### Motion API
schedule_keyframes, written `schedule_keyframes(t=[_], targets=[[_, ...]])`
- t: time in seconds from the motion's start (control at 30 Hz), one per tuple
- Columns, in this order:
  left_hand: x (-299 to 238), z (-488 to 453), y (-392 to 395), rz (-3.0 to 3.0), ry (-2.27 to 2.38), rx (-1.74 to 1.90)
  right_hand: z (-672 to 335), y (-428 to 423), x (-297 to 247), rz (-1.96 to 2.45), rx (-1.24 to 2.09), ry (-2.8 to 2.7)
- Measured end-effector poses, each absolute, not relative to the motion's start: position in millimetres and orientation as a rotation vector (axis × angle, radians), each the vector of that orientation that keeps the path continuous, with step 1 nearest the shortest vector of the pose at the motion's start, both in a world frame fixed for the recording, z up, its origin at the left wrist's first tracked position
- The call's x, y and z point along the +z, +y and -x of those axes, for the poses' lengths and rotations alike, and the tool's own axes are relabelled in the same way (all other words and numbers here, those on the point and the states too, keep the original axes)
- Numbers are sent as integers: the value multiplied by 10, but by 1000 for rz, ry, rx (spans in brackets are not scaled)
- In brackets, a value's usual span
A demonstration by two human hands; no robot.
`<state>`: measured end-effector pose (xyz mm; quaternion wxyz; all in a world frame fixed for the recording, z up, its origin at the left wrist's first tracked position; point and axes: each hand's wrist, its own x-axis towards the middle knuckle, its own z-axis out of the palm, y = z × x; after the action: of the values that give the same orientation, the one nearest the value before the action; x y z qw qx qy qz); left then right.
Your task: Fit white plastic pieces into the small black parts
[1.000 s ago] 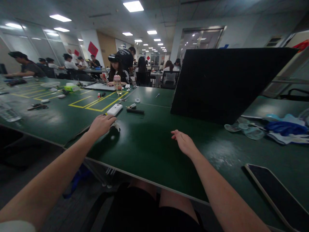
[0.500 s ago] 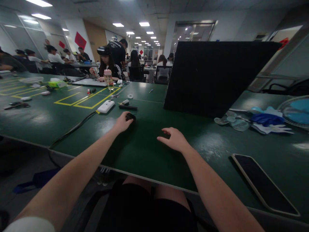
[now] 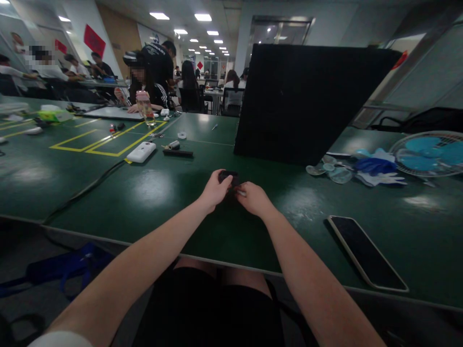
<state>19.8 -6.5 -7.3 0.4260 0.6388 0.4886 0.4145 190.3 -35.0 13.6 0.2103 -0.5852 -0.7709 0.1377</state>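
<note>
My left hand is closed around a small black object, its thumb lying over the top. The object is dark and partly covered by fingers, so I cannot make out its kind. My right hand is at the object's lower right side, fingers curled together in a pinch against it. Both hands are just above the green table, in front of me. Beyond them and to the left lies a flat black bar, with a small silvery cylinder behind it.
A large black panel stands beyond my hands. On the right are a phone, gloves and a blue fan. Leftward lie a white device with a cable and a bottle. Across the table sits a person in a headset.
My left hand has brought the black object rightward and closer to me. My right hand's spread fingers have closed in at the object. The view has shifted right.
</note>
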Motion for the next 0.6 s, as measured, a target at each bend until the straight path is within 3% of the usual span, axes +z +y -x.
schedule_keyframes(t=[0.37,0.6], targets=[[63,348,-121,-2034,1196,933,-2028,-320,267,1669,541,-1835],[95,273,-269,-2131,1198,819,-1836,-473,419,1358,536,-1851]])
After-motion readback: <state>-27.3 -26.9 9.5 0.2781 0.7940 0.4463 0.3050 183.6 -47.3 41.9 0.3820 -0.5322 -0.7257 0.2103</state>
